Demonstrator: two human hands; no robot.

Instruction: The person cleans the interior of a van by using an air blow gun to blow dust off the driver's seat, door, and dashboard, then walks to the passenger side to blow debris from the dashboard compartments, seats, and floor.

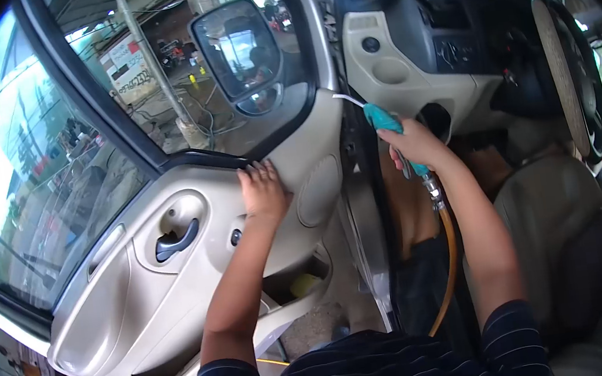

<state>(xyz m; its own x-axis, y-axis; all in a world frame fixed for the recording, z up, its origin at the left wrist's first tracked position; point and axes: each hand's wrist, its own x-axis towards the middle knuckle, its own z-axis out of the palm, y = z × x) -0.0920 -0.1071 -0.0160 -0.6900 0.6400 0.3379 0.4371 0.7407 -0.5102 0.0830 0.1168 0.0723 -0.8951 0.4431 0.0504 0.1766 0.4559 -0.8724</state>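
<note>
My right hand (413, 146) is wrapped round a teal air blow gun (383, 119). The gun's thin bent nozzle (348, 97) points up and left, its tip near the front edge of the door trim. A metal coupling (432, 188) joins the gun to an orange air hose (451, 260) that hangs down past my forearm. My left hand (264, 190) lies flat on the top of the beige door panel (222, 190), just below the window, with its fingers stretched out. To its left is the dark inner door handle (178, 242).
A side mirror (237, 49) stands outside the door window. The dashboard (412, 54) and steering wheel (565, 73) are at the right, above a seat (557, 224). A yellowish item (305, 285) sits in the door pocket (279, 288).
</note>
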